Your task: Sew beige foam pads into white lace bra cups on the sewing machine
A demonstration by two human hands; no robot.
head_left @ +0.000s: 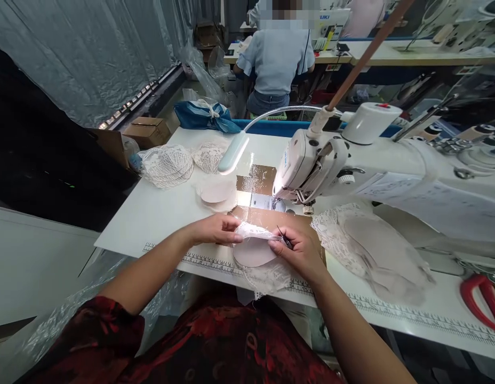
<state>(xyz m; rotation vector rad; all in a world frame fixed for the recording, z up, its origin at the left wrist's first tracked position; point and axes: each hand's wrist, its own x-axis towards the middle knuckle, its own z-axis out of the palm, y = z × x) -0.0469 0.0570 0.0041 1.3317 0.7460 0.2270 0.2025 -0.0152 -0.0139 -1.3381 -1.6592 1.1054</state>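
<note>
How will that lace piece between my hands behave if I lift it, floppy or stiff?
The lace piece will probably flop, since its lower part trails loosely toward the front edge of the table. Its oval panel may hold shape better, as it looks smooth and rounded. It's likely light, given the thin, openwork lace.

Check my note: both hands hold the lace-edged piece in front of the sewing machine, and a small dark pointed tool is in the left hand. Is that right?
Not quite: the head view shows the small dark pointed tool in the right hand, not the left hand. Both do hold the lace-edged piece in front of the sewing machine.
</note>
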